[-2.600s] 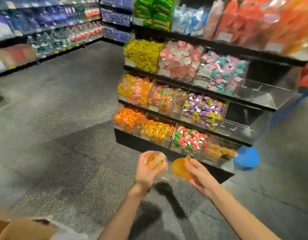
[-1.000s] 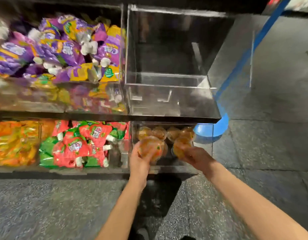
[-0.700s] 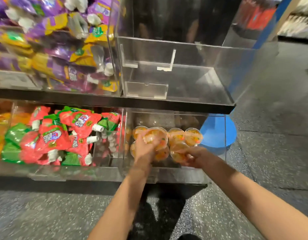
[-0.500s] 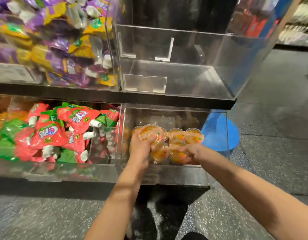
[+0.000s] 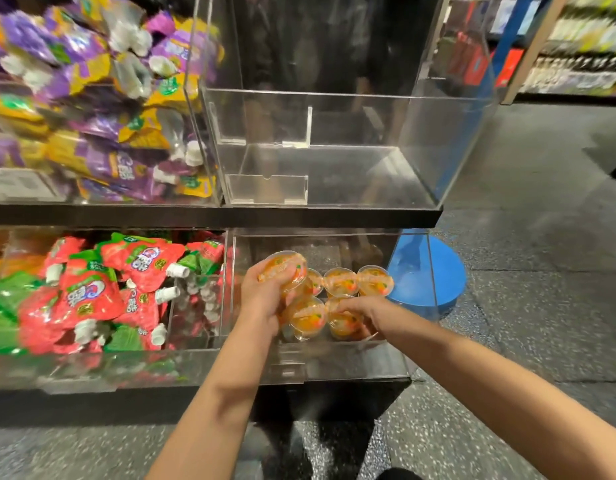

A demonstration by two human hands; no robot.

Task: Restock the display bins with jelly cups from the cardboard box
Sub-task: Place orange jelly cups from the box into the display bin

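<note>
Right, both hands are inside the clear bottom bin. The left hand grips a jelly cup, tilted, above the others. The right hand curls its fingers round a second cup in the front row. More cups stand upright behind. Red and green pouches fill the neighbouring bin.

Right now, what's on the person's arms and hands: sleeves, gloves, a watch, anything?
Nothing visible. The left hand and right hand are bare, with no gloves, rings or watch showing. Both forearms are uncovered up to the frame's edge, so no sleeve comes into view.
</note>
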